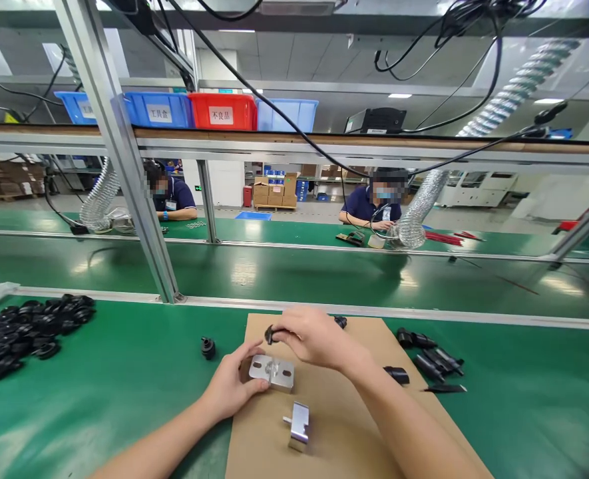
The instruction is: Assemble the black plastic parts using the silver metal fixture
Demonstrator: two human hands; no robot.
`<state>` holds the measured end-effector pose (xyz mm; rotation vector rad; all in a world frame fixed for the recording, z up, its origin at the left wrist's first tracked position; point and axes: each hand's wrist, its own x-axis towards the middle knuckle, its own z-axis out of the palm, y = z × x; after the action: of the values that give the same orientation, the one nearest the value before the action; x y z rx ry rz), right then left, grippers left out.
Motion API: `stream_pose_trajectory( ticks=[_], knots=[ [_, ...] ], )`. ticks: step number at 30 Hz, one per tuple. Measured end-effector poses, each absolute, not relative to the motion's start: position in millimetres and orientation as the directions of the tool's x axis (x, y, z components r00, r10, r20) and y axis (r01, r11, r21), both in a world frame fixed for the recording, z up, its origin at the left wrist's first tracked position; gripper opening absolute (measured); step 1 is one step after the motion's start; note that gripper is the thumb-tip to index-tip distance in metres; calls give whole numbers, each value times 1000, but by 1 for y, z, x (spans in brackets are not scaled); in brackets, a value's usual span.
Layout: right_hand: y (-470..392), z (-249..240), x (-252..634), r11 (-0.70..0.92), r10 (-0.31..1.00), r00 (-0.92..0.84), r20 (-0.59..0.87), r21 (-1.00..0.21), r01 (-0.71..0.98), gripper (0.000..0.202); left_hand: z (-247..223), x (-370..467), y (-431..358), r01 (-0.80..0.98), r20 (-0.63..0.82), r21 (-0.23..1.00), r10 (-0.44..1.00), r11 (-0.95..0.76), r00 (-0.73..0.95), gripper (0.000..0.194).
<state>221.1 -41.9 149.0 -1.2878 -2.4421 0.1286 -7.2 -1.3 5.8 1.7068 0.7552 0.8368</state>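
While the left fingers steady a metal block, right fingers pinched around a small black part.

Hands at a silver metal block on brown cardboard.

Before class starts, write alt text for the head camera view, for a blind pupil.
Over brown cardboard, the left hand grips a metal block and the right hand holds a black part near it. Another metal piece lies nearer the viewer; black parts are heaped on the green table at left.
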Motion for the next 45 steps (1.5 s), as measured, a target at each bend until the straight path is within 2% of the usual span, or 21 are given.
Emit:
stream_pose_trajectory(
  ticks=[2, 4, 7, 9, 12, 15, 17, 19, 20, 22, 25, 27, 29, 31, 33, 38, 41, 43, 45],
  knots=[
    [-40, 153, 228, 501, 858, -449, 248, -214, 839, 19, 5, -8, -1, 107, 161, 958, 810, -265, 564, 75],
    [-36, 157, 239, 414, 910, -384, 158, -276, 867, 22, 4, -9, 0, 122, 162, 953, 805, -278, 571, 75],
    [-31, 161, 263, 202, 975, -222, -14, -361, 910, 24, 0, -9, 1, 119, 166, 951, 797, -285, 581, 73],
    [-31, 162, 279, 76, 988, -115, -100, -327, 942, 20, -1, -8, 1, 116, 170, 950, 792, -290, 587, 72],
    [-30, 160, 292, 33, 990, -72, -118, -300, 953, 28, 7, -10, 1, 185, 210, 905, 779, -384, 590, 66],
    [-28, 154, 286, 72, 985, -118, -123, -328, 942, 35, 24, -19, 2, 328, 418, 697, 733, -638, 537, 48],
    [-27, 149, 278, 100, 979, -156, -129, -364, 926, 36, 34, -28, 4, 510, 546, 500, 712, -700, 442, 54],
    [-27, 146, 273, 104, 977, -170, -130, -404, 909, 36, 39, -39, 8, 728, 548, 357, 762, -585, 344, 77],
    [-27, 145, 272, 104, 978, -168, -120, -417, 903, 33, 39, -44, 12, 808, 502, 312, 809, -500, 307, 86],
    [-27, 146, 272, 114, 985, -159, -72, -420, 900, 23, 37, -53, 21, 868, 366, 286, 884, -406, 293, 92],
    [-24, 146, 267, 150, 987, -159, 10, -393, 907, 24, 33, -59, 33, 797, 275, 415, 896, -439, 349, 86],
    [-23, 141, 255, 180, 983, -175, 48, -391, 903, 27, 33, -56, 34, 708, 337, 507, 869, -492, 362, 86],
    [-22, 131, 236, 271, 963, -250, 104, -405, 874, 23, 36, -49, 28, 642, 410, 538, 835, -546, 367, 89],
    [-24, 118, 213, 392, 920, -350, 177, -433, 812, 17, 37, -41, 18, 596, 464, 514, 785, -617, 411, 88],
    [-25, 105, 194, 461, 887, -393, 242, -452, 764, 21, 37, -35, 7, 554, 518, 443, 705, -705, 484, 86],
    [-31, 90, 172, 488, 868, -384, 316, -391, 780, 26, 33, -33, -1, 510, 620, 274, 555, -816, 555, 81],
    [-36, 92, 171, 484, 868, -354, 347, -440, 756, 18, 31, -34, 1, 516, 654, 218, 517, -828, 552, 77],
    [-37, 96, 173, 470, 879, -335, 339, -497, 730, 14, 30, -32, 0, 502, 667, 208, 497, -839, 555, 77],
    [-35, 101, 179, 418, 908, -308, 283, -580, 700, 10, 29, -29, -2, 479, 682, 279, 523, -832, 512, 82]
  ],
)
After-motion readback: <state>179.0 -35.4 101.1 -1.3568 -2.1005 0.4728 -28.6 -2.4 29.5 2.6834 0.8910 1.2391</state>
